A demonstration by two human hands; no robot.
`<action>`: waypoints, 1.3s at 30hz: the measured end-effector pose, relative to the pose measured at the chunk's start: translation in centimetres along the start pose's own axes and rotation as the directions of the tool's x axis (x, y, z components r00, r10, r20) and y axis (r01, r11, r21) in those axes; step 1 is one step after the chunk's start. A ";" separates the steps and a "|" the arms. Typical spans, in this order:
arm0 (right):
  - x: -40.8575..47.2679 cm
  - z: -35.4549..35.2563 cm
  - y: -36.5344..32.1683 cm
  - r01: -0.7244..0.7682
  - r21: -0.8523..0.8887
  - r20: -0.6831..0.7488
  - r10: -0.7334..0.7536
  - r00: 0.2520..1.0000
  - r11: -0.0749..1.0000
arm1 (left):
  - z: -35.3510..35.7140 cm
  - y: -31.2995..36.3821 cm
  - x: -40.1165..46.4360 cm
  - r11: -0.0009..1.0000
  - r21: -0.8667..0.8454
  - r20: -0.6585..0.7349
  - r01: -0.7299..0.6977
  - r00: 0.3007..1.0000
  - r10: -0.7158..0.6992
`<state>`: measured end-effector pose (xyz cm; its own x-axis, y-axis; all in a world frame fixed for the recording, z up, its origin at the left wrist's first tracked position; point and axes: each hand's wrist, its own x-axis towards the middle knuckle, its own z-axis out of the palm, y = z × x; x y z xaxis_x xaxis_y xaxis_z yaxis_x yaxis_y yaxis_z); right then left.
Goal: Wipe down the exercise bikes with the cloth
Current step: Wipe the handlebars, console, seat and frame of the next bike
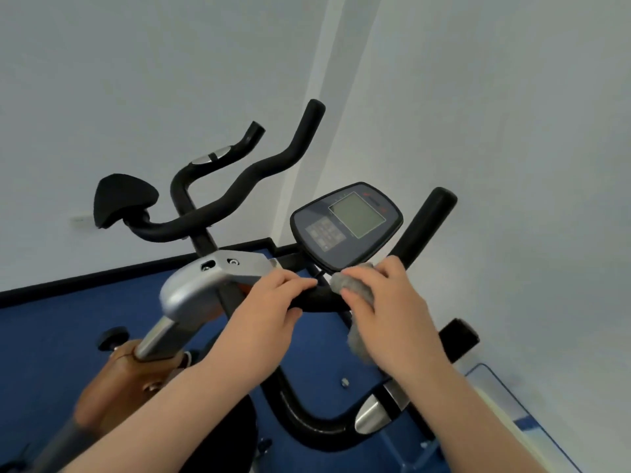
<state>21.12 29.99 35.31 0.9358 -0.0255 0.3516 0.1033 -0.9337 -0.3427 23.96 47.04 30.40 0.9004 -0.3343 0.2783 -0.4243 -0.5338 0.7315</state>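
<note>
A crumpled grey cloth (355, 285) lies bunched over the black handlebar (317, 300) of the near exercise bike (191, 288), at 6 o'clock of its tilted grey console (346, 225), while a second bike's handlebars (239, 186) rise at 10 o'clock of that console.
</note>
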 end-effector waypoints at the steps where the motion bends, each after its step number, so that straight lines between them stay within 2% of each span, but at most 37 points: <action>1: 0.5 -0.3 0.2 -0.033 0.006 0.005 0.033 0.999 0.999 | 0.0 -0.1 -0.1 1.000 0.015 -0.010 0.001 1.000 -0.001; 3: 1.0 -1.2 1.0 -0.142 0.003 -0.084 0.142 0.986 0.990 | -0.1 -0.3 -0.3 0.998 0.043 -0.039 0.035 0.999 -0.033; 5: 0.2 -0.5 0.3 -0.243 0.070 -0.191 0.252 0.949 0.968 | -0.3 -0.6 -0.4 0.997 0.036 -0.059 0.075 0.996 -0.072; 6: -0.7 0.6 -0.9 -0.221 0.085 -0.201 0.234 0.951 0.972 | -0.4 -0.7 -0.5 0.996 0.035 -0.061 0.085 0.995 -0.083; 9: -2.3 3.2 -3.5 0.020 0.004 -0.108 -0.020 0.994 1.000 | -1.2 -1.1 -0.9 0.989 0.121 -0.035 0.085 0.996 -0.081; 11: -1.1 1.9 -2.5 -0.021 -0.004 -0.086 0.021 0.996 1.000 | -1.9 -1.7 -1.5 0.983 0.164 -0.016 0.086 0.996 -0.085; 14: -0.6 0.3 -0.7 -0.158 0.011 -0.249 0.156 0.956 0.987 | -2.6 -2.1 -2.6 0.981 0.164 -0.046 0.102 0.994 -0.096; 15: -1.1 0.8 -1.3 -0.173 0.039 -0.252 0.177 0.951 0.984 | -2.7 -2.1 -3.0 0.979 0.173 -0.057 0.106 0.994 -0.098; 18: -2.7 3.3 -3.4 -0.032 0.050 -0.141 0.038 0.989 0.998 | -3.0 -2.3 -3.7 0.974 0.193 -0.086 0.118 0.991 -0.104; 20: -1.6 2.3 -2.6 0.006 0.058 -0.065 -0.002 0.998 0.998 | -3.2 -2.6 -4.0 0.969 0.207 -0.095 0.132 0.989 -0.115; 23: -0.3 0.5 -1.1 -0.069 0.024 -0.189 0.073 0.979 0.997 | -3.3 -3.0 -4.6 0.963 0.197 -0.122 0.183 0.979 -0.161; 25: -1.3 1.9 -2.4 -0.094 0.007 -0.206 0.093 0.974 0.996 | -3.2 -3.0 -5.1 0.955 0.196 -0.173 0.223 0.966 -0.190; 28: -3.2 4.3 -4.6 0.065 0.117 -0.043 -0.061 0.997 0.991 | -3.0 -3.0 -5.8 0.939 0.219 -0.211 0.266 0.952 -0.220; 30: -1.4 3.1 -3.9 0.122 0.130 0.067 -0.132 0.989 0.984 | -3.0 -3.1 -6.2 0.934 0.226 -0.224 0.275 0.948 -0.225; 31: -0.2 2.2 -3.2 0.124 0.103 0.070 -0.132 0.989 0.987 | -3.1 -3.1 -6.5 0.937 0.219 -0.236 0.274 0.946 -0.221; 34: 1.6 0.6 -1.9 -0.011 0.074 -0.071 0.016 0.997 0.997 | -2.9 -3.0 -7.3 0.943 0.179 -0.303 0.279 0.928 -0.217; 35: 1.2 1.1 -2.4 -0.011 0.025 -0.092 0.013 0.996 1.000 | -2.8 -3.0 -7.4 0.943 0.161 -0.325 0.291 0.918 -0.228; 37: -0.5 3.1 -3.9 0.118 -0.045 -0.032 -0.120 0.992 0.992 | -2.6 -3.0 -7.6 0.943 0.118 -0.352 0.312 0.901 -0.254; 39: -0.6 3.9 -4.5 0.207 0.045 0.117 -0.211 0.970 0.977 | -2.4 -3.1 -7.8 0.945 0.069 -0.365 0.320 0.890 -0.274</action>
<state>21.36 35.60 33.27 0.9259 0.2139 0.3115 0.3097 -0.9019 -0.3011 18.45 53.21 27.48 0.9524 0.1327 0.2746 -0.1198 -0.6652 0.7370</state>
